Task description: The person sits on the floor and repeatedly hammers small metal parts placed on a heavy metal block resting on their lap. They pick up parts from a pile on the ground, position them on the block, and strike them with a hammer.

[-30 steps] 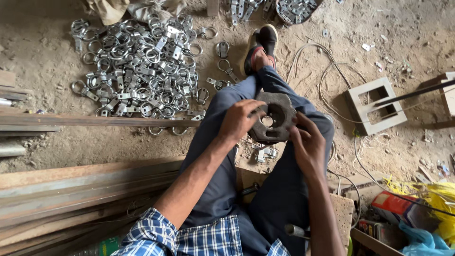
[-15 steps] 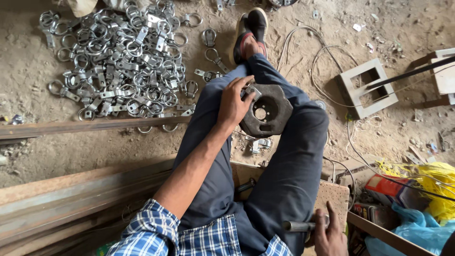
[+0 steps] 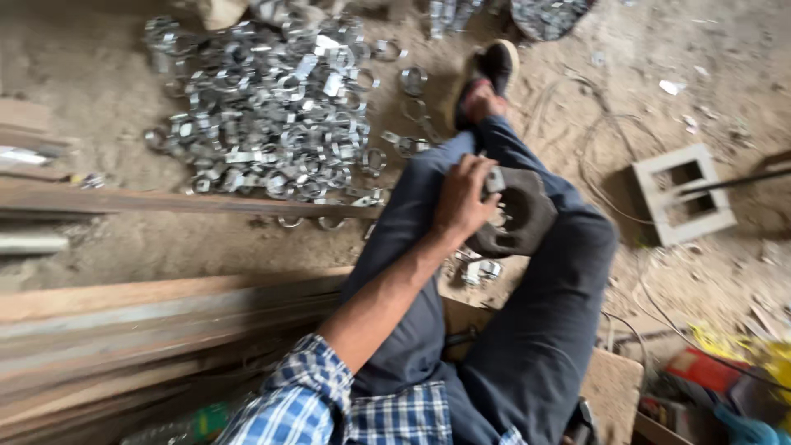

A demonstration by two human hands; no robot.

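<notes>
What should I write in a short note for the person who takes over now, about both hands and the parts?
Left hand: grips the dark, round metal block with a centre hole, resting between the knees.
Right hand: out of view.
Parts: big pile of shiny silver metal ring clamps on the dirt floor, ahead on the left; a few clamps under the block.
Done: cannot tell from this view.
Left: the pile looks untouched.

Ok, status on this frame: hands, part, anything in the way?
Left hand grips block between knees. Right hand out of view. Clamp pile clear of it.
</notes>
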